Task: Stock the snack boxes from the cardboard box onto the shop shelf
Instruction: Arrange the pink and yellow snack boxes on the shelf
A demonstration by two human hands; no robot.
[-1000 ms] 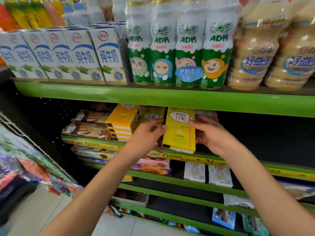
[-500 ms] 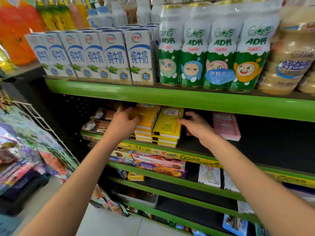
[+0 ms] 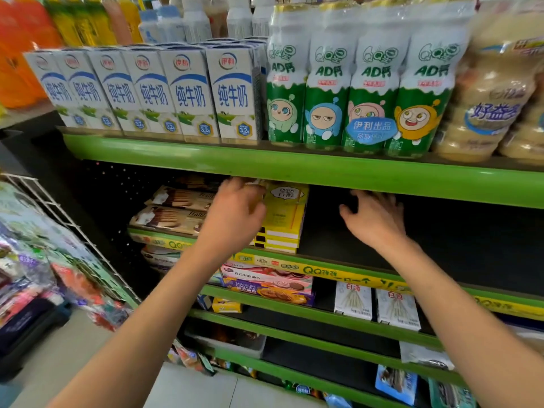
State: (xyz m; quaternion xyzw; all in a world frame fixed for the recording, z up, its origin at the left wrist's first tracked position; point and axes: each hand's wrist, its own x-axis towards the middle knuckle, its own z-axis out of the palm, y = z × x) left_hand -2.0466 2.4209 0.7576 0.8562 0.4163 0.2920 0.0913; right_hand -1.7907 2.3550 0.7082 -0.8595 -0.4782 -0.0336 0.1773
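Your yellow boxes [image 3: 284,219] lie flat in a stack on the second shelf [image 3: 323,262], long axis running front to back, printed faces up and narrow ends toward you. The top box tilts up at the rear, its label showing just under the green lip of the shelf above.

Your left hand [image 3: 235,214] rests against the stack's left side, fingers curled loosely over the far upper corner; you cannot tell whether they grip a box or only press on it. Your right hand [image 3: 374,219] hovers over the bare shelf to the right of the stack, apart from it, fingers spread wide and holding nothing.

Left of the stack, touching or just beside it, lie brown biscuit packs [image 3: 173,210], also flat. Above stand milk cartons [image 3: 188,92] and green-and-white bottles [image 3: 356,92]. Below, a pink pack [image 3: 265,278] and two white boxes [image 3: 376,304] sit on the third shelf. A wire rack [image 3: 59,219] of blurred bags stands at the left.

Your left hand hides part of the stack's left side, and the upper shelf cuts off its rear. The cardboard box is out of view.
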